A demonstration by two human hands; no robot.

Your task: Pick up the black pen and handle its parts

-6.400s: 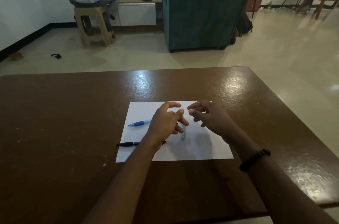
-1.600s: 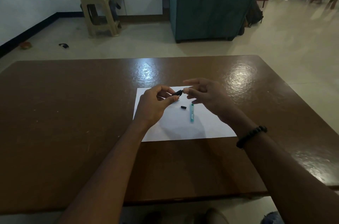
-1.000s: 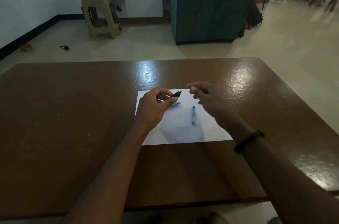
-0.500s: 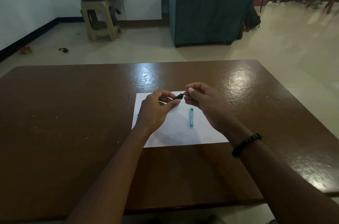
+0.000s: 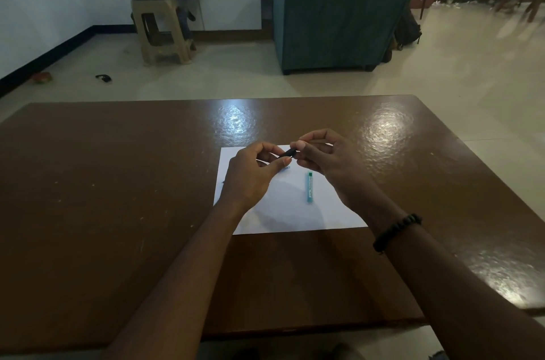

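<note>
Black pen (image 5: pixel 286 153) held above white paper (image 5: pixel 292 212), left hand (image 5: pixel 250 175) gripping its barrel with curled fingers, right hand (image 5: pixel 327 162) pinching its tip end, green tube (image 5: pixel 309 185) lying on the paper, brown surface (image 5: pixel 118 182) beneath.

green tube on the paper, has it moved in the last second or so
No. The green tube lies on the right half of the paper, pointing away from the person, in the same spot and at the same angle as before.
</note>
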